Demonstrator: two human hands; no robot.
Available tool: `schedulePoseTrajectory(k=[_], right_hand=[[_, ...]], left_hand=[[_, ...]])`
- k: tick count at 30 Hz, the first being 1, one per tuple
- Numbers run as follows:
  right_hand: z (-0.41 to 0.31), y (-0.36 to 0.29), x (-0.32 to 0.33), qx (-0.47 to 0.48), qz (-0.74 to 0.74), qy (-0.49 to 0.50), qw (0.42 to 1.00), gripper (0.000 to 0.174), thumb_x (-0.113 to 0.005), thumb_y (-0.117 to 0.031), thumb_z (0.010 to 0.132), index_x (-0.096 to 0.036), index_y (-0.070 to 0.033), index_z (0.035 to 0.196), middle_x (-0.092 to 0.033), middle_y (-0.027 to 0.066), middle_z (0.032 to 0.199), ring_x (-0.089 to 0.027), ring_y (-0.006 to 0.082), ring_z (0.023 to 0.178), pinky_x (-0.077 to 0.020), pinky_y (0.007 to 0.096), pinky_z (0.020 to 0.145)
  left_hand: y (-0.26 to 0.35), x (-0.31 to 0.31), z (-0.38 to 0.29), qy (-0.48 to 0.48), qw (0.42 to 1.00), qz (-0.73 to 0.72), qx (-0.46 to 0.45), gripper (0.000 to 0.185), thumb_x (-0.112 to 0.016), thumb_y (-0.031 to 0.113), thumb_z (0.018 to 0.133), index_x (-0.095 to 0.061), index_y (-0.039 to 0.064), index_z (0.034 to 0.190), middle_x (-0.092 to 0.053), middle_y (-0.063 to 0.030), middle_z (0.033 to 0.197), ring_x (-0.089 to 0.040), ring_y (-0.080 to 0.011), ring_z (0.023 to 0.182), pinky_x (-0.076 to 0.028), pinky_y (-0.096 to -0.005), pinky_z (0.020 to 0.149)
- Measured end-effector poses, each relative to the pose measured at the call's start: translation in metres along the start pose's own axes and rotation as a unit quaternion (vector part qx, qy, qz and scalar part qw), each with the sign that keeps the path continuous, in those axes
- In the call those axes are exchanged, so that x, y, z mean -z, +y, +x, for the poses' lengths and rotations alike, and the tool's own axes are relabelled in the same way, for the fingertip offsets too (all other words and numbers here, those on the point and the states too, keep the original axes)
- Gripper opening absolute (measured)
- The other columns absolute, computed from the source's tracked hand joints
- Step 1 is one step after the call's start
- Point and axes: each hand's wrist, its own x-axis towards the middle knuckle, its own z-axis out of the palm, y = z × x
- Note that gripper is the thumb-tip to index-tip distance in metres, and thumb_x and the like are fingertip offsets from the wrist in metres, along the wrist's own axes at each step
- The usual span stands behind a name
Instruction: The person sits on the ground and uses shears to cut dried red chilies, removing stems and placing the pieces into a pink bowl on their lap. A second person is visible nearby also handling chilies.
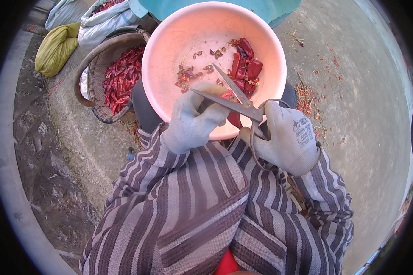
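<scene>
My left hand (192,120), in a pale work glove, is over the near side of a pink plastic basin (155,44). Its fingers curl against a dried red chili pepper (234,119), partly hidden by the scissors and the glove. Around the handles of metal scissors (242,108) closes my right hand (289,137), gloved too and bearing printed writing. The blades stand apart, pointing up and left over the basin, with red chili showing between them. Whole dried chilies (244,68) lie heaped at the basin's right. Cut stem ends (186,75) are scattered on its left and middle.
A wicker basket (87,72) of red chili pieces (124,79) stands to the left. Behind it are a yellow-green sack (56,50) and white woven sacks (105,27). A turquoise container (206,5) sits beyond the basin. Chili scraps (308,99) litter the concrete floor (361,137) at right.
</scene>
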Motion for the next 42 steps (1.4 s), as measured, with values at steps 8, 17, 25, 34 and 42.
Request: schedulePoseTrajectory(k=[8, 17, 25, 34, 42], right_hand=[[-0.002, 0.018, -0.014, 0.006, -0.010, 0.003, 1.000, 0.032, -0.069, -0.029, 0.094, -0.054, -0.002, 0.088, -0.063, 0.0194, 0.072, -0.066, 0.0401, 0.063, -0.0505, 0.0477, 0.057], [-0.003, 0.030, -0.034, -0.081, 0.255, -0.089, 0.959, 0.040, -0.064, -0.038, 0.098, -0.058, 0.001, 0.095, -0.063, 0.0183, 0.071, -0.068, 0.0313, 0.067, -0.0504, 0.0407, 0.061], [-0.014, 0.049, -0.030, -0.322, 0.400, -0.006, 0.858, 0.039, -0.063, -0.038, 0.099, -0.063, 0.000, 0.091, -0.055, 0.0011, 0.064, -0.050, 0.0101, 0.058, -0.0414, 0.0285, 0.054], [-0.017, 0.054, -0.042, -0.317, 0.400, 0.029, 0.859, 0.038, -0.062, -0.038, 0.098, -0.061, -0.002, 0.086, -0.055, 0.0011, 0.062, -0.049, 0.0101, 0.057, -0.0409, 0.0296, 0.055], [-0.018, 0.057, -0.046, -0.323, 0.375, 0.037, 0.868, 0.041, -0.063, -0.041, 0.098, -0.063, -0.001, 0.086, -0.059, 0.0030, 0.064, -0.054, 0.0109, 0.059, -0.0441, 0.0302, 0.057]], left_hand=[[-0.002, 0.004, 0.000, -0.003, 0.999, 0.007, 0.046, 0.032, -0.067, 0.014, 0.097, -0.062, -0.003, 0.123, -0.069, -0.0089, 0.103, -0.064, -0.0102, 0.081, -0.054, -0.0264, 0.072], [-0.003, 0.016, 0.000, 0.010, 0.999, -0.033, 0.015, 0.032, -0.071, 0.015, 0.097, -0.063, 0.003, 0.125, -0.069, -0.0081, 0.105, -0.067, -0.0139, 0.081, -0.056, -0.0269, 0.076], [0.062, 0.124, 0.036, 0.263, 0.817, 0.477, -0.186, 0.044, -0.062, -0.004, 0.094, -0.063, 0.006, 0.137, -0.066, -0.0112, 0.128, -0.067, -0.0146, 0.097, -0.057, -0.0296, 0.087], [-0.064, -0.006, 0.096, -0.114, 0.761, 0.623, -0.142, 0.039, -0.068, 0.016, 0.091, -0.056, 0.012, 0.128, -0.059, -0.0163, 0.118, -0.067, -0.0366, 0.103, -0.057, -0.0472, 0.083], [-0.094, -0.012, 0.107, -0.097, 0.695, 0.684, -0.198, 0.024, -0.066, 0.014, 0.089, -0.055, 0.013, 0.111, -0.056, -0.0112, 0.105, -0.070, -0.0346, 0.087, -0.057, -0.0477, 0.069]])
